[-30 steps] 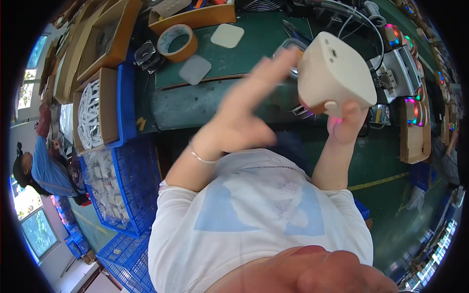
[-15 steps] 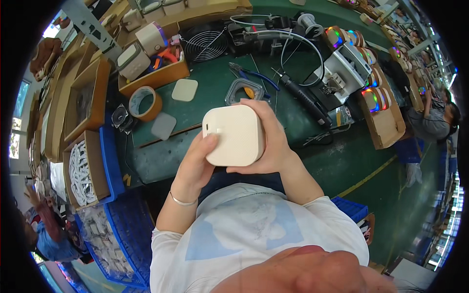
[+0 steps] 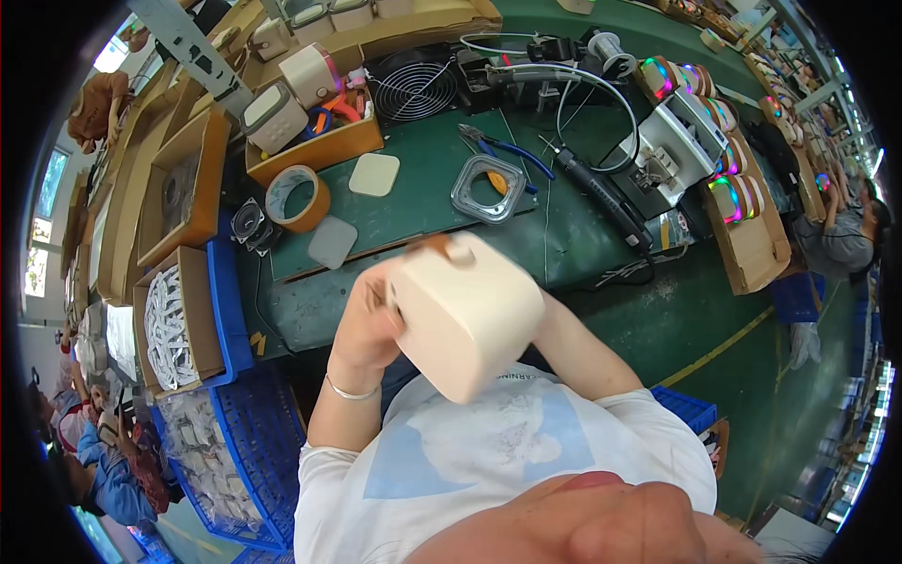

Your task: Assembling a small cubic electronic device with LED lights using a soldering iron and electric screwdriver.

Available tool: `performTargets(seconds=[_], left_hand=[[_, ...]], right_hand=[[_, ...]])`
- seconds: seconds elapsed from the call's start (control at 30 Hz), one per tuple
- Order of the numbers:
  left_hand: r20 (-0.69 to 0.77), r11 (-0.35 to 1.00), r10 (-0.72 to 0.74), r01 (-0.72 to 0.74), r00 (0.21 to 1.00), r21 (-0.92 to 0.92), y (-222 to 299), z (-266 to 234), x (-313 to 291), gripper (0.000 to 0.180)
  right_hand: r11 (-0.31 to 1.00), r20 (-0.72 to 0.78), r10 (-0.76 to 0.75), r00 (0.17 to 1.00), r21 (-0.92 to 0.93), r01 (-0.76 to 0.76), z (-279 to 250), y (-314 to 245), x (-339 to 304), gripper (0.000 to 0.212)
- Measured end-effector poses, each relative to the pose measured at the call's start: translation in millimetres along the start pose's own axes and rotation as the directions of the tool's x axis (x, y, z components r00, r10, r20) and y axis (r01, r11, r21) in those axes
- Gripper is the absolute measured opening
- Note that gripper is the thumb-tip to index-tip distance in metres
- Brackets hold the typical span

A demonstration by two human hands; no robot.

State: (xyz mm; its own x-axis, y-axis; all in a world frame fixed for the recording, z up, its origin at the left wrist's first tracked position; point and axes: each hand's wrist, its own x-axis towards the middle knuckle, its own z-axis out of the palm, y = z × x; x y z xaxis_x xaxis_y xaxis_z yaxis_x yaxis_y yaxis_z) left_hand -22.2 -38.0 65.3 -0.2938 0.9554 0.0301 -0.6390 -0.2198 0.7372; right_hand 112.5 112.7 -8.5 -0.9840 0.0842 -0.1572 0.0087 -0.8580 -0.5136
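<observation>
A cream, box-shaped speaker with rounded corners is held tilted above the table's near edge, in front of my shirt. My left hand grips its left side with bent fingers, blurred by motion. The speaker hides most of my right hand, which reaches its far right side; those fingers are out of sight. A blurred brown piece and a small cream knob show at the speaker's upper edge. Beyond it lie a clear square plastic frame, a cream square plate and a grey square plate.
Blue-handled pliers, a black electric screwdriver and a tape roll lie on the green bench. At left stand a small speaker driver and a box of white strips. Lit speakers sit at right; co-workers are farther off.
The speaker has turned from facing up squarely to tilted, and has come lower, nearer to my body. My right hand has gone behind it. The clear frame is now fully uncovered.
</observation>
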Motion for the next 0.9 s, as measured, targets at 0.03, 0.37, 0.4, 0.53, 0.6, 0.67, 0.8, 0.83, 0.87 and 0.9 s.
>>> performTargets(seconds=[0.03,0.37,0.4,0.53,0.6,0.67,0.8,0.83,0.87,0.9], left_hand=[[0.051,0.994,-0.018,0.012,0.999,0.106,1,-3,-4,0.087],[0.602,-0.336,0.231,-0.518,0.765,0.787,-32,5,-6,0.051],[0.612,-0.442,0.208,-0.485,0.763,0.754,-38,0,-3,0.047],[0.564,-0.430,0.156,-0.458,0.811,0.778,-60,-13,-10,0.041],[0.541,-0.400,0.172,-0.443,0.823,0.802,-66,-15,-12,0.040],[0.432,0.014,0.437,-0.486,0.789,0.874,-65,-17,-12,0.037],[0.053,0.149,0.566,-0.166,0.822,0.975,-41,-14,9,0.038],[0.044,0.153,0.572,-0.159,0.819,0.975,-44,-21,13,0.038],[0.019,0.286,0.530,-0.199,0.848,0.937,-50,-29,18,0.040],[0.002,0.413,0.484,-0.231,0.875,0.881,-54,-34,20,0.042]], right_hand=[[0.996,0.031,0.019,0.999,-0.092,-0.016,0,-8,-4,0.036],[0.080,0.414,-0.582,0.700,-0.827,0.556,20,-72,-9,0.042],[-0.246,0.583,-0.522,0.622,-0.802,0.544,21,-76,-11,0.039],[-0.438,0.645,-0.384,0.661,-0.757,0.485,14,-57,-21,0.035],[-0.437,0.664,-0.360,0.655,-0.741,0.510,13,-56,-27,0.035],[-0.375,0.572,-0.404,0.714,-0.815,0.442,22,-60,-35,0.034],[-0.106,0.324,-0.432,0.842,-0.945,0.310,18,-64,-40,0.032],[-0.105,0.326,-0.422,0.846,-0.944,0.311,20,-65,-41,0.032],[-0.125,0.322,-0.401,0.858,-0.947,0.297,22,-66,-41,0.031],[-0.145,0.318,-0.381,0.868,-0.948,0.283,23,-67,-41,0.030]])
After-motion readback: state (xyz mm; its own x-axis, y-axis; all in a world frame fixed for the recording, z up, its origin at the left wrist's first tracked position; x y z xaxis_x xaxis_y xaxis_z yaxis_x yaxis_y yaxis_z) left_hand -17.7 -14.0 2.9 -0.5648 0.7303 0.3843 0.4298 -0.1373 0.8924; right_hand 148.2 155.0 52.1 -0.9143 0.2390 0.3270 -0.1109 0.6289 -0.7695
